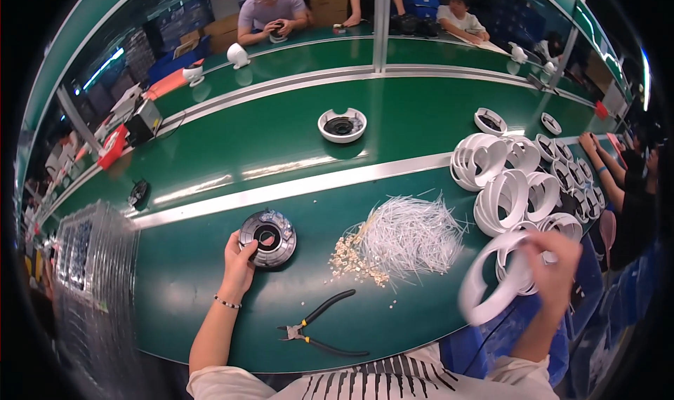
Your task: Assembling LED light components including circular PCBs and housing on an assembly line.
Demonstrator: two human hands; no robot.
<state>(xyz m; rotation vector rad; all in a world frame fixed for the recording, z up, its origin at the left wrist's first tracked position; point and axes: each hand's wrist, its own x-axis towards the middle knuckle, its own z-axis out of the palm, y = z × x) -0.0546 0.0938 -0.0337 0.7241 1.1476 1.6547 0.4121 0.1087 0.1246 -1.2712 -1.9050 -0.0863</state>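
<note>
My left hand (241, 257) grips a round black-and-grey ring-shaped housing (277, 254) by its left side, thumb over the face near the central hole. Over at the right, my right hand (556, 263) pinches a white plastic ring cover (483, 303) by its upper edge; the cover is tilted and slightly blurred. Just behind it stand stacked white ring covers (501, 207). Between my hands lies a pile of thin clear-white plastic strips (414, 235), with small cream-coloured bits (357, 260) scattered at its left. Side cutters (326, 326) with black handles rest spread apart near the front edge.
Past a metal rail (302, 184) runs a green belt carrying a white-rimmed round part (342, 126) and a dark part (139, 194). Clear plastic trays (98, 281) are stacked at left, blue bins (484, 351) at lower right. Co-workers sit across the line and at far right.
</note>
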